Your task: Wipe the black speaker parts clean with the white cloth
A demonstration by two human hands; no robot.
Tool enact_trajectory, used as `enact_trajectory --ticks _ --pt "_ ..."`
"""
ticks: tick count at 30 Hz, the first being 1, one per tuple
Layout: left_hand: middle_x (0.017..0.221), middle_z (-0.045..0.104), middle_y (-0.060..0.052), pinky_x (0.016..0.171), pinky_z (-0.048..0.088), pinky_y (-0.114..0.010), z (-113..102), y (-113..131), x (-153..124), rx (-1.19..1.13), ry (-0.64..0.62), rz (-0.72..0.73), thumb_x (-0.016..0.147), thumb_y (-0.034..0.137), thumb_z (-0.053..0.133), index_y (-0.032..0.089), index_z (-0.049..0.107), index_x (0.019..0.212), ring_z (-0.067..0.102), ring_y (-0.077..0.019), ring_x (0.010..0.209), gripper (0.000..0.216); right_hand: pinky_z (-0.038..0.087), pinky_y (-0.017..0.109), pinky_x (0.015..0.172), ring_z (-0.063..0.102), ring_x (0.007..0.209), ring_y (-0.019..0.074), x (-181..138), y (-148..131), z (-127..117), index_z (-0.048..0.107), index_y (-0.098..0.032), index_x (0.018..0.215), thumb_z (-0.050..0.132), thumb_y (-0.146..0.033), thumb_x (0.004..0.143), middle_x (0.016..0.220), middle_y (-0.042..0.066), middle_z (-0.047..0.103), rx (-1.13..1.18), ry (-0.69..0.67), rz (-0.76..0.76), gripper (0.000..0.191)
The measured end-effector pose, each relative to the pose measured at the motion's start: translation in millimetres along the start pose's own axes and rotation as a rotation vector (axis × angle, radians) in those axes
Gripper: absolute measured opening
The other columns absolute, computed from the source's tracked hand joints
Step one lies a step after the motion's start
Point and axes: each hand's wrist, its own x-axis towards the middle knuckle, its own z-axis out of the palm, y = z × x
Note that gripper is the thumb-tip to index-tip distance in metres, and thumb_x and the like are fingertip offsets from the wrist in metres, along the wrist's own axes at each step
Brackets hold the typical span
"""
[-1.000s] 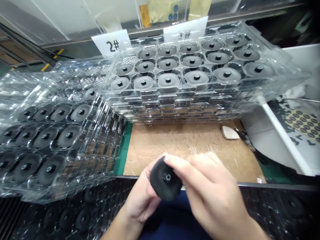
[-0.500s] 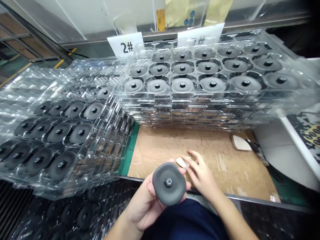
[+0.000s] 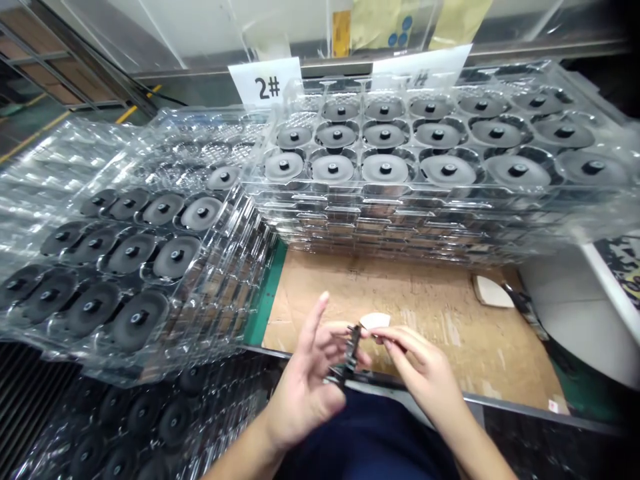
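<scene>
1. A narrow, dark, irregular-edged piece (image 3: 352,350), blurred in outline, is at the inner side of the left hand (image 3: 303,383), above the near edge of the worktop.
2. The left hand's digits are spread, one extended upward and others half curled around the piece; how firmly they hold it, I cannot tell.
3. The right hand (image 3: 425,363) has its thumb and fingertips drawn narrowly together just beside the dark piece's upper end. What lies between them is too small to tell.
4. A small, flat, white piece with a curved edge (image 3: 375,321) shows just beyond the right fingertips; whether they touch it is unclear.
5. Beneath lies a worn, brown cardboard sheet (image 3: 330,280) on a green surface (image 3: 270,293). Towards its right end are a larger off-white, rounded piece (image 3: 493,292) and a slim, dark tool (image 3: 526,311).
6. Beyond the cardboard stands a stack of clear plastic compartment trays (image 3: 425,189), its top one bearing dark grey rounded discs with black central stubs (image 3: 385,170).
7. A second clear tray stack (image 3: 220,293) stands to the left, also holding such discs.
8. A white paper card marked "2#" (image 3: 265,83) stands behind.
</scene>
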Motion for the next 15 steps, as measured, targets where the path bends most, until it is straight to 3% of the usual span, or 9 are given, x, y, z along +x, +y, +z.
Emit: enact_trajectory --ticks 3,6,8,12,15 --pt "0.12 0.051 -0.008 0.098 0.036 -0.042 -6.5 -3.8 0.1 0.546 -0.016 0.281 0.068 0.02 0.069 0.034 -0.003 0.139 0.049 -0.0241 0.112 0.101 0.051 0.027 0.076 0.061 0.09 0.0174 -2.0 -8.3 -4.7 0.064 -0.022 0.092 0.051 -0.023 0.085 0.094 0.005 0.065 0.031 0.065 0.022 0.016" --pt "0.12 0.05 -0.011 0.096 0.039 -0.04 -9.0 -4.1 0.6 0.78 -0.092 0.391 0.065 0.009 0.068 0.028 -0.009 0.138 0.05 -0.022 0.111 0.108 0.051 0.022 0.072 0.061 0.086 0.015 -4.1 -21.5 -11.5 0.064 -0.025 0.092 0.057 -0.024 0.082 0.092 0.003 0.065 0.211 0.119 0.06 0.013" --pt "0.12 0.05 -0.011 0.096 0.04 -0.04 -8.5 -2.8 0.3 0.83 -0.118 0.4 0.065 0.009 0.069 0.028 -0.009 0.138 0.05 -0.0217 0.111 0.108 0.05 0.021 0.07 0.061 0.081 0.0138 -4.1 -31.5 -14.8 0.064 -0.026 0.092 0.059 -0.025 0.08 0.088 0.001 0.065 0.346 0.065 0.123 0.013" --pt "0.118 0.052 -0.01 0.094 0.041 -0.038 -7.1 -0.7 -1.5 0.793 -0.14 0.371 0.066 0.018 0.071 0.028 -0.007 0.138 0.051 -0.0216 0.109 0.107 0.047 0.023 0.07 0.058 0.077 0.0126 -0.4 -48.0 -18.8 0.066 -0.027 0.092 0.063 -0.028 0.078 0.085 0.0 0.065 0.385 -0.233 0.254 0.014" --pt "0.114 0.054 -0.009 0.095 0.04 -0.037 -7.6 0.2 -2.4 0.729 -0.127 0.292 0.066 0.029 0.071 0.025 -0.005 0.138 0.053 -0.0214 0.106 0.105 0.045 0.022 0.068 0.056 0.073 0.0108 3.2 -52.8 -21.9 0.066 -0.028 0.094 0.063 -0.028 0.078 0.08 -0.001 0.064 0.478 -0.382 0.272 0.016"
